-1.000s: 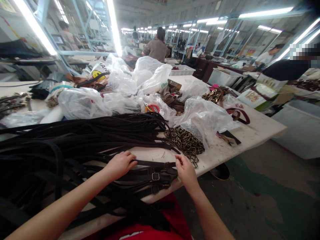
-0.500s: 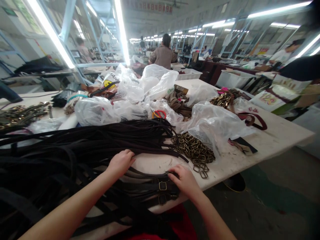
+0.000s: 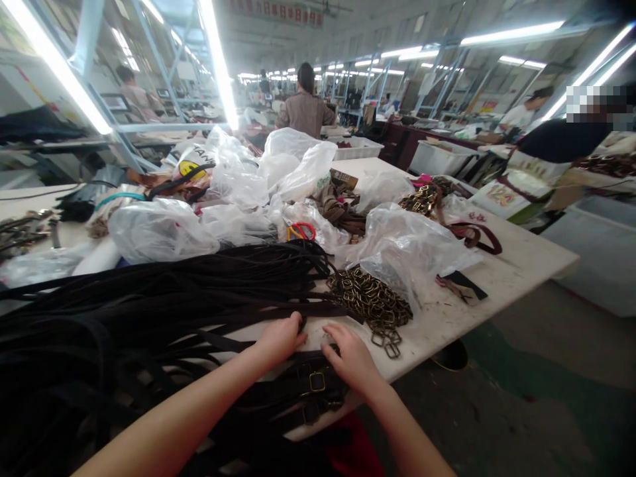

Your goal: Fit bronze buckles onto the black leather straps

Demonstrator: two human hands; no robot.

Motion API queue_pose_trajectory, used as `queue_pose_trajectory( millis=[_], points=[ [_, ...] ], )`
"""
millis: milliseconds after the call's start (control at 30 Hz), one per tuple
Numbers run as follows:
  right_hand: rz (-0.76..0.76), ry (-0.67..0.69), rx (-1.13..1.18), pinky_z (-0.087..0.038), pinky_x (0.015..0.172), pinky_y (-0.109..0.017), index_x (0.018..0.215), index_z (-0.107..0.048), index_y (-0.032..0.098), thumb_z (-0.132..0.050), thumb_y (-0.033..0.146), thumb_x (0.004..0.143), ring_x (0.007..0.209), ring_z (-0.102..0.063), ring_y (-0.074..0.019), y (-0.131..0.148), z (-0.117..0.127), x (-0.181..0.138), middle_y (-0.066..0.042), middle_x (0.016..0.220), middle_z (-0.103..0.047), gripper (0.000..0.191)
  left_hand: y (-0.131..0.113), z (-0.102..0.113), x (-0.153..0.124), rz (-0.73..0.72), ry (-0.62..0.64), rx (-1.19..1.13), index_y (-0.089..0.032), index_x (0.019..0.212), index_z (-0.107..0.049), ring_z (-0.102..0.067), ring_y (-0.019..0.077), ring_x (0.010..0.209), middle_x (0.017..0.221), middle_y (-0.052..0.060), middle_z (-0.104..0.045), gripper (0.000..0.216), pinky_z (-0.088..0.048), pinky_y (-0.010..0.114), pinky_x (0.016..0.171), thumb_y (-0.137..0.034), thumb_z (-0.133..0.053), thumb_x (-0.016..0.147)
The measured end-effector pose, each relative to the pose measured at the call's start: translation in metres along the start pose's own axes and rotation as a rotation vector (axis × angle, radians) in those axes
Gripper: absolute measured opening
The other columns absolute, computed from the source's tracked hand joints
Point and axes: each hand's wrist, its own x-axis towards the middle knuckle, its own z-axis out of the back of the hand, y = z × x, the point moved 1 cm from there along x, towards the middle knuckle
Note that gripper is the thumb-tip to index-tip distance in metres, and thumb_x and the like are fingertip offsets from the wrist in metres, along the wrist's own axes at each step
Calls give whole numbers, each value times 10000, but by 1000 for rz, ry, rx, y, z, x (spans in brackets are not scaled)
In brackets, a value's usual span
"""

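Both my hands work over the near edge of a pile of long black straps (image 3: pixel 163 285). My left hand (image 3: pixel 282 339) has its fingers curled; a small dark bit shows at the fingertips, too little to name. Close to its right, my right hand (image 3: pixel 352 358) has thumb and fingers around a dark strap end, mostly hidden by the hand. Just below lie straps fitted with buckles, one a square brass-edged buckle (image 3: pixel 317 381). Beyond my right hand is a heap of bronze-coloured rectangular metal rings (image 3: pixel 372 298), with a few loose ones nearer the table edge.
Clear plastic bags (image 3: pixel 402 242) cover much of the pale table (image 3: pixel 521 271). Red-orange scissor handles (image 3: pixel 302 231) lie among them. A dark red strap loop (image 3: pixel 489 240) is at the right. White bins (image 3: pixel 596 245) stand beyond the table. Several people are in the background.
My left hand has moved right, off the strap pile and close to my right hand. My right hand stays near the same strap end. The view has shifted slightly to the right.
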Motion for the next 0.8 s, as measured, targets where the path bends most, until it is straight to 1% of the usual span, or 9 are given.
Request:
queue_pose_trajectory(
  millis=[67, 133, 267, 400, 467, 533, 600, 700, 800],
  points=[
    [-15, -35, -12, -369, 935, -393, 1198, -484, 132, -468, 232, 798, 1125, -452, -245, -7, 1, 8, -143, 1227, -492, 413, -6, 0, 7, -35, 6, -32, -160, 1047, -481, -619, 245, 837, 913, 103, -651, 256, -445, 312, 690, -231, -403, 814],
    [-27, -58, 29, -373, 943, -383, 1211, -472, 145, -451, 210, 796, 1138, -448, -230, -13, 4, 14, -130, 1253, -475, 421, -11, 1, 6, -90, 8, -71, -170, 1059, -500, -608, 217, 880, 964, 87, -643, 284, -440, 288, 726, -146, -379, 804],
    [-135, -135, 183, -439, 850, -342, 1170, -502, 173, -396, 280, 852, 971, -560, -200, -22, 17, 13, -94, 1066, -597, 352, -23, 10, -15, -214, -44, -47, -232, 1170, -488, -578, 193, 875, 982, 70, -603, 474, -430, 289, 745, -31, -344, 765],
    [-200, -96, 308, -476, 743, -318, 1183, -486, 157, -400, 392, 860, 836, -600, -203, -25, 25, 1, -89, 932, -633, 408, -38, 22, -38, -306, -66, 42, -274, 1171, -501, -542, 205, 833, 913, 57, -584, 413, -425, 328, 755, -117, -385, 807],
    [-180, -70, 339, -479, 749, -317, 1183, -485, 164, -423, 379, 852, 826, -597, -193, -24, 22, -3, -92, 978, -618, 399, -44, 24, -41, -314, -34, -3, -261, 1148, -518, -540, 202, 828, 903, 55, -580, 349, -429, 324, 762, -201, -433, 815],
    [-135, -84, 350, -464, 810, -325, 1182, -485, 177, -434, 318, 849, 889, -577, -185, -23, 19, -3, -97, 1088, -573, 366, -47, 24, -38, -305, 12, -58, -261, 1128, -531, -548, 193, 805, 887, 48, -574, 329, -443, 300, 727, -284, -486, 803],
    [-91, -127, 359, -441, 863, -328, 1189, -477, 186, -420, 248, 845, 963, -547, -180, -22, 17, -1, -99, 1187, -509, 354, -49, 25, -32, -296, 21, -77, -256, 1090, -558, -555, 180, 780, 863, 42, -570, 299, -451, 278, 696, -289, -500, 799],
    [-108, -255, 354, -430, 872, -332, 1168, -490, 191, -400, 238, 847, 1004, -518, -191, -24, 26, 1, -105, 1188, -493, 337, -49, 27, -23, -327, -92, -97, -232, 1033, -598, -552, 161, 780, 854, 48, -569, 257, -454, 263, 708, -217, -434, 836],
    [-224, -313, 418, -473, 724, -303, 1097, -533, 183, -376, 353, 866, 827, -567, -188, -27, 40, -3, -87, 942, -585, 327, -46, 28, -23, -372, -238, -58, -231, 1076, -581, -542, 170, 808, 914, 67, -576, 289, -459, 288, 731, -192, -401, 853]
  ],
)
